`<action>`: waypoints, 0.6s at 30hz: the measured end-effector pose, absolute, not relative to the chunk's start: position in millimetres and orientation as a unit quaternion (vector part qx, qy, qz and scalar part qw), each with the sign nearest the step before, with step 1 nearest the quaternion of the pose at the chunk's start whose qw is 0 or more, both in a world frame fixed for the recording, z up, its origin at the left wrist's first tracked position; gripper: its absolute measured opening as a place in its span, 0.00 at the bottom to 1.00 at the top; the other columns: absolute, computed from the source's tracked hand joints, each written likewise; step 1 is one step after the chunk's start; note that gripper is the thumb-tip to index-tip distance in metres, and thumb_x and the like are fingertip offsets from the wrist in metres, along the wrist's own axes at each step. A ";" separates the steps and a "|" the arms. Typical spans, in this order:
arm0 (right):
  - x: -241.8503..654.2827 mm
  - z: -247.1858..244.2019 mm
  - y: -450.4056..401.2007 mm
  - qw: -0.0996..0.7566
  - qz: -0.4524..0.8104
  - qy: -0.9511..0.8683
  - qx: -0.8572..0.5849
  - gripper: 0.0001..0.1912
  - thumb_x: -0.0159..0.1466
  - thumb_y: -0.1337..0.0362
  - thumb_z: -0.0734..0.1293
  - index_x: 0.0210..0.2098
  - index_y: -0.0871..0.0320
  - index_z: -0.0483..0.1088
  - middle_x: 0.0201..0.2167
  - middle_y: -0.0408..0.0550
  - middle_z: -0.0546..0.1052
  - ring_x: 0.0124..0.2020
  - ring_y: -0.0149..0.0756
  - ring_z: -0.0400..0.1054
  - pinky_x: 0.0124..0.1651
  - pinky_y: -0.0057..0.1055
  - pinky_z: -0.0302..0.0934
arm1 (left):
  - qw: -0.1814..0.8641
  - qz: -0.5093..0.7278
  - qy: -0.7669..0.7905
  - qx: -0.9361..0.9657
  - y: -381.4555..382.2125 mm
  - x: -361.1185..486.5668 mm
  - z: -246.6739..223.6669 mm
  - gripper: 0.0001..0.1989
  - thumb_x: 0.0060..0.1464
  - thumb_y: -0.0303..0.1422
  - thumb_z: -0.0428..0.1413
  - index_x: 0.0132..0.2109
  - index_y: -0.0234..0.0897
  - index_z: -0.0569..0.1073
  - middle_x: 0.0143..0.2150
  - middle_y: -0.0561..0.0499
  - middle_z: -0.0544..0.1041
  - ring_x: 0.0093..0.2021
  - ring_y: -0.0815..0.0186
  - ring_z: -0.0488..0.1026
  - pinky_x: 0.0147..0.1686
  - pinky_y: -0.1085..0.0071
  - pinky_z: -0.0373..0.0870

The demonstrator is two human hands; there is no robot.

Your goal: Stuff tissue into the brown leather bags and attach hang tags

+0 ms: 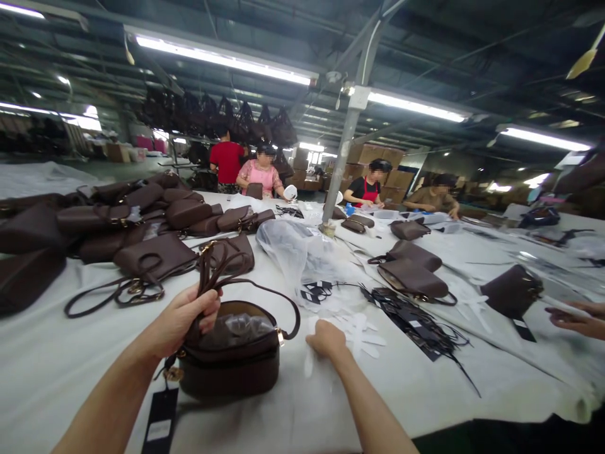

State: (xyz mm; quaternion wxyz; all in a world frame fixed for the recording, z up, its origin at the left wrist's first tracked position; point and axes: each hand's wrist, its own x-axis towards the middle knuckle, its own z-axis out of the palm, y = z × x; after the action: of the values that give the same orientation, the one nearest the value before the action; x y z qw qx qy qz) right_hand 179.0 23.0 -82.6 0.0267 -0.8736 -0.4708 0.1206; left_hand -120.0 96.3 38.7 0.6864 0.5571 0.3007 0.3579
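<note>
My left hand (201,312) is closed around the gathered brown straps (210,268) of a dark brown handbag (231,372). The bag stands upright on the table with its top open, and clear plastic filling (243,328) shows inside. From its left side hangs a black tag (161,416) with a white label, beside a gold-coloured fitting. To the right of the bag, my right hand (327,339) is closed, fingertips down, on a white strip (309,359). More white strips (362,334) lie spread just beyond that hand.
Brown handbags (151,255) are heaped at the left; others (413,277) lie at the right. Black tags with cords (416,321) and crumpled clear plastic (302,252) lie mid-table. A post (343,157) rises behind. A co-worker's hand (579,318) reaches in at right; several people work farther back.
</note>
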 end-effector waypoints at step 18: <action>110.7 -16.7 -58.4 0.519 0.448 -0.434 -0.584 0.24 0.58 0.42 0.65 0.26 0.57 0.61 0.15 0.34 0.65 0.09 0.18 0.47 0.12 0.18 0.40 | 0.621 0.371 0.282 0.630 91.7 -99.9 34.9 0.13 0.50 0.41 0.54 0.32 0.39 0.58 0.22 0.62 0.59 0.18 0.76 0.55 0.19 0.78 0.53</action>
State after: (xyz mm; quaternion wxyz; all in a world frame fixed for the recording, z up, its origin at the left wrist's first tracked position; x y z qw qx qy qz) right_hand 110.7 -58.4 -16.7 0.5188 -0.5845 -0.4337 0.4484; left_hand -99.9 91.7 34.9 0.6212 0.6300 0.2819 0.3711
